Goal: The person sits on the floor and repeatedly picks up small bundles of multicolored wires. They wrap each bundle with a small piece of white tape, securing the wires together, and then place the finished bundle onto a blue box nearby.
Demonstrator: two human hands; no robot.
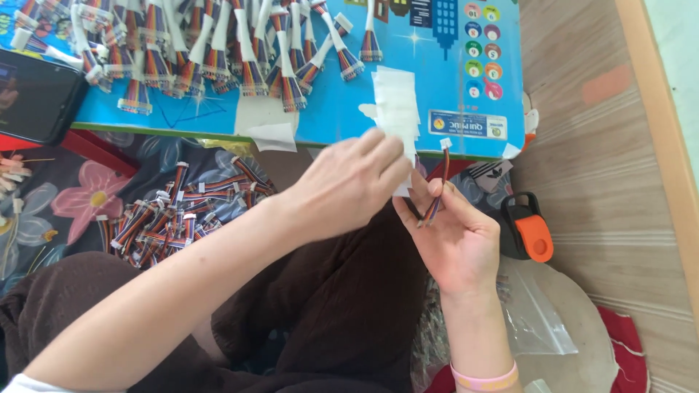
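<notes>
Right hand (pixel 455 236) pinches a short wire bundle (pixel 437 191) with red, brown and other coloured strands, held upright between thumb and fingers, small white plug at the top end. It sits just below the near edge of the blue desk (pixel 437 80), over the lap. Left hand (pixel 348 185) crosses in front, fingers curled on the lower end of a stack of white tape strips (pixel 397 102) stuck at the desk edge; it looks to be gripping one strip, though the exact contact is partly hidden by the fingers.

On the desk, a big row of wrapped bundles (pixel 211 51), each with a white band, lies at the far left-centre. Looks like the finished lot. On the flowered cloth (pixel 87 196) below the desk, a pile of bare bundles (pixel 171 215) with no white bands, so plenty appears left to do. The bundle in hand has no band yet.

Also around: dark phone (pixel 33 94) at the desk's left edge, black and orange tool (pixel 528 229) on the wooden floor (pixel 582 145), clear plastic bag (pixel 535 313) by the right wrist.
</notes>
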